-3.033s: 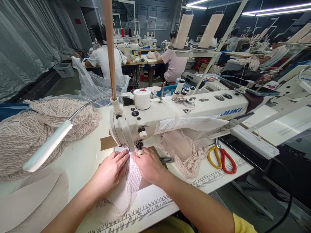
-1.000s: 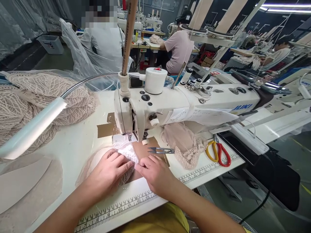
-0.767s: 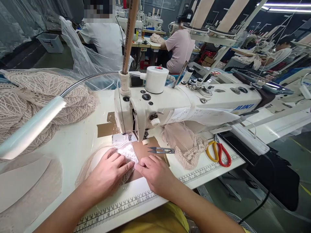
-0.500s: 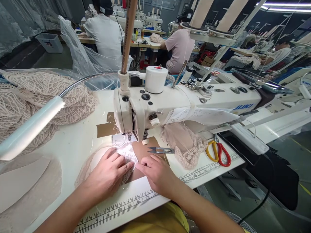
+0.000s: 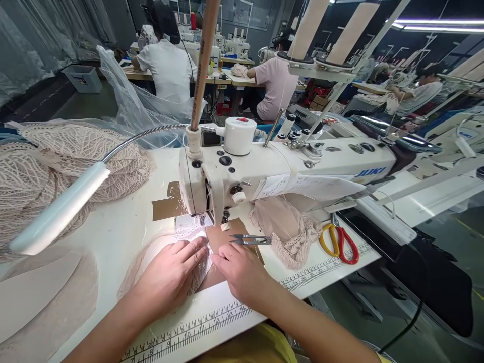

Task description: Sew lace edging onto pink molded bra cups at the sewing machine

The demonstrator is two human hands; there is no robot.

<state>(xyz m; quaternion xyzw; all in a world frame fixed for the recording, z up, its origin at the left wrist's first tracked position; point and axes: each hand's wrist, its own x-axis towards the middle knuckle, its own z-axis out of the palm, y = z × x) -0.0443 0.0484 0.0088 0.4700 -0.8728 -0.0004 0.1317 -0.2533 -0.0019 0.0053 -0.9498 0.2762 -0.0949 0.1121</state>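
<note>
My left hand [image 5: 172, 269] lies flat on a piece of pale lace fabric [image 5: 202, 267], its fingers stretched toward the needle area of a white sewing machine [image 5: 272, 164]. At the fabric's right edge, the curled thumb and fingers of my right hand [image 5: 244, 272] pinch the lace. The far end of the lace runs up to the presser foot [image 5: 202, 220], where the lamp light makes it bright. Thread snips [image 5: 250, 239] lie on the brown sheet [image 5: 223, 239] just beyond my right fingers. Part of the fabric is hidden beneath my left hand.
A heap of beige lace [image 5: 86, 161] lies at the left, behind a lamp tube [image 5: 62, 209]. Beige fabric [image 5: 285, 227] and scissors with yellow and red handles [image 5: 343, 244] lie at the right. A printed ruler [image 5: 212, 325] follows the front edge. Other people sit at machines beyond.
My left fingers have shifted slightly forward over the lace, covering more of it near its right edge. My right hand stays at that edge. The whole view has tilted a little.
</note>
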